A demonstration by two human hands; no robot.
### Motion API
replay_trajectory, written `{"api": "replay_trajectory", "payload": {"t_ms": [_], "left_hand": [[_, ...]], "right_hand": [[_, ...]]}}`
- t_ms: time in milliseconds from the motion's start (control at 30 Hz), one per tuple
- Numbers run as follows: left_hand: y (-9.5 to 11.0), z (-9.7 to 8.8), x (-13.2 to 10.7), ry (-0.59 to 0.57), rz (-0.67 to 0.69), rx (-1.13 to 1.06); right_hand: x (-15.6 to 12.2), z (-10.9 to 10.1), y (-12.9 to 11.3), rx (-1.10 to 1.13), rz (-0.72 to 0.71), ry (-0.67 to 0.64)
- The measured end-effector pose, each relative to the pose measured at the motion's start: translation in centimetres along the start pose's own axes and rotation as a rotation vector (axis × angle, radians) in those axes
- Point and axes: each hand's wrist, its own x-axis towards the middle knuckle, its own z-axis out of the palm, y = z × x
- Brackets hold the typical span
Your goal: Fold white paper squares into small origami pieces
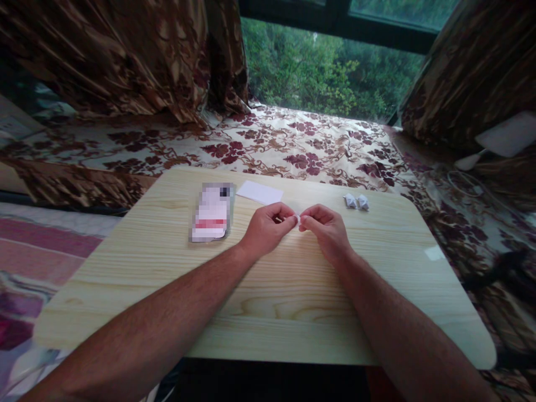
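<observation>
Over the middle of the wooden table [293,312], my left hand [270,226] and my right hand [326,229] meet fingertip to fingertip. Both pinch a small white piece of folded paper [298,220], mostly hidden by the fingers. To the right of my right hand lie two small white folded-paper shapes, a left one [350,201] and a right one [363,202], side by side. Beyond my left hand is a stack of white paper [259,193]. A pixelated phone-shaped object [211,213] lies left of my left hand.
A small pale patch [434,253] shows near the table's right edge. Behind the table runs a ledge with flowered cloth [301,139], below a window [318,72] and brown curtains [125,56]. A white object with a cable [506,134] sits at the right.
</observation>
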Motion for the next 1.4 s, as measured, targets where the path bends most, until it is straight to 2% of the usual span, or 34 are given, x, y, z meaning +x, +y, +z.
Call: {"api": "replay_trajectory", "payload": {"t_ms": [333, 733, 1033, 1400], "left_hand": [[-0.09, -0.36, -0.13, -0.014, 0.086, 0.122], [0.29, -0.31, -0.16, -0.045, 0.002, 0.061], [0.68, -0.17, -0.16, -0.078, -0.088, -0.062], [0.6, -0.35, -0.1, -0.132, -0.07, -0.05]], "right_hand": [[-0.05, -0.13, 0.12, -0.057, -0.002, -0.008], [0.05, -0.29, 0.07, -0.047, 0.03, -0.036], [0.07, -0.31, 0.07, -0.07, 0.026, -0.033], [0.13, -0.33, 0.21, -0.085, 0.002, -0.015]]}}
